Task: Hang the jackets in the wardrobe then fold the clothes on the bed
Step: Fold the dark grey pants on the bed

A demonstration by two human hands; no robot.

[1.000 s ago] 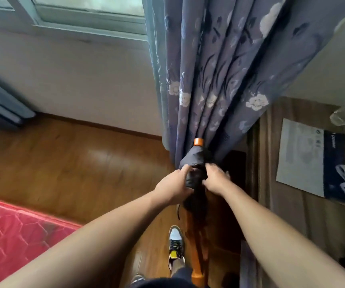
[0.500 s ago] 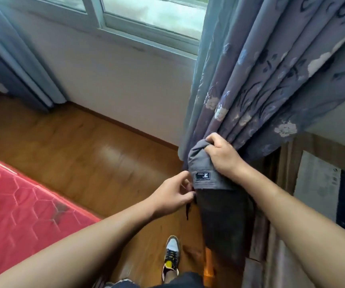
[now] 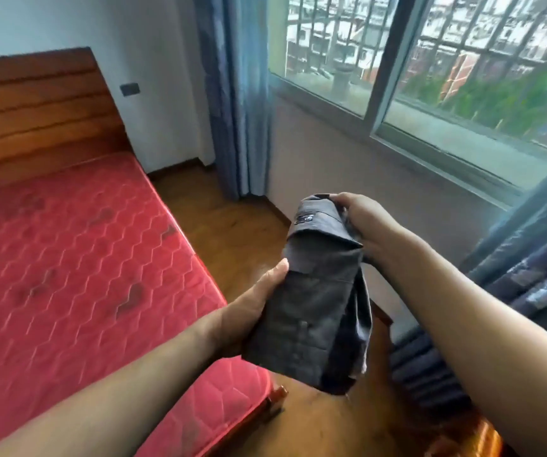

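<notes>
Head view: dark grey folded cloth jacket (image 3: 315, 301) held in the air just beside the red quilted mattress (image 3: 84, 258), above brown wooden floor (image 3: 232, 232). Left hand (image 3: 255, 311) clasps its lower edge, thumb in front, fingers hidden behind. Right hand (image 3: 364, 222) curls round its collar end.

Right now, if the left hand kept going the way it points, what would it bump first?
The folded dark garment that the left hand is holding. Beyond it probably the wall under the window, though depth is hard to judge.
</notes>
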